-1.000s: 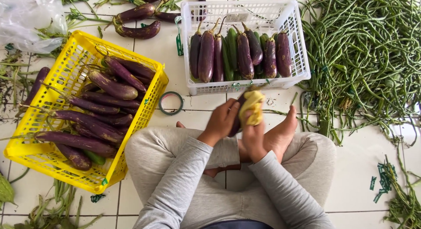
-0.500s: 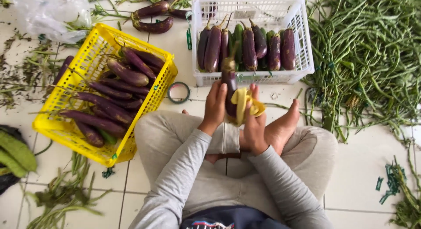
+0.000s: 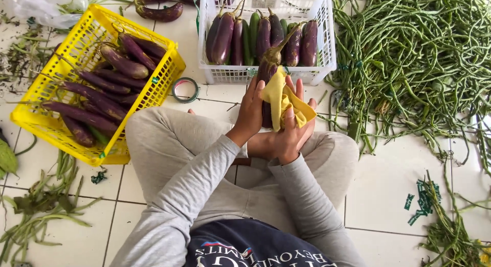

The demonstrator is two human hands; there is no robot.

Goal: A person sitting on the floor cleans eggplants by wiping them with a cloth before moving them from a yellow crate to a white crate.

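Glossy dark purple, the long eggplant (image 3: 267,75) stands nearly upright above the person's lap, its green stem end up near the front wall of the white basket (image 3: 322,67). The left hand (image 3: 251,112) is wrapped around its lower part, fingers closed on the smooth skin. The right hand (image 3: 290,134) presses a soft, crumpled yellow cloth (image 3: 283,99) against the eggplant's side, fingers folded over the fabric. Grey sleeves and grey trousers frame the hands. The white basket, a plastic lattice, holds more eggplants standing side by side with a few slim green vegetables between them. To the left, a yellow basket (image 3: 36,121) of the same lattice plastic lies tilted, filled with long eggplants. A small ring of tape (image 3: 185,89) lies on the pale tiled floor (image 3: 399,195) between the baskets. A tangled heap of thin green long beans (image 3: 419,57) spreads on the right.
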